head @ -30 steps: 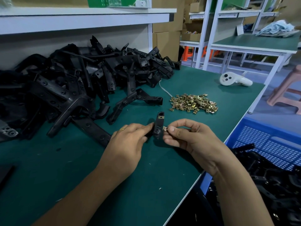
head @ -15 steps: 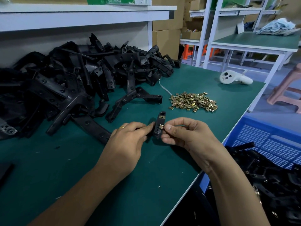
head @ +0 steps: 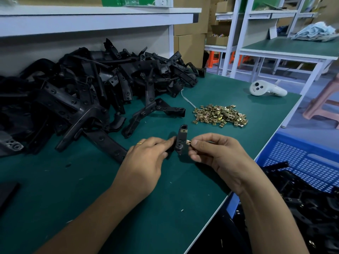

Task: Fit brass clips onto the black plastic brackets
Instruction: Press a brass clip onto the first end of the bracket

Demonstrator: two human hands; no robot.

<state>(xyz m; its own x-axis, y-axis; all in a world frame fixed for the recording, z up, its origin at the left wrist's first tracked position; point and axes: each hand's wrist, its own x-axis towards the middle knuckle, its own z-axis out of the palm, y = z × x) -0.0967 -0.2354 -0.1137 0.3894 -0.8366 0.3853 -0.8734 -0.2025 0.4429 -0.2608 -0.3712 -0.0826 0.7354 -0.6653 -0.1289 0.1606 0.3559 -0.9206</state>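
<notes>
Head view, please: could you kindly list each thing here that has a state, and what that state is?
Black bracket: held upright by left hand, one brass clip fitted at its top.
Second brass clip: pinched by right hand against the bracket's side.
Loose clips: piled on the table.
Unworked brackets: heaped.
Blue crate: partly filled with black parts.

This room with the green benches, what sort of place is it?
Most likely a small factory assembly workshop. A heap of black plastic brackets and a pile of brass clips lie on the green workbench, with cardboard boxes stacked behind.
</notes>
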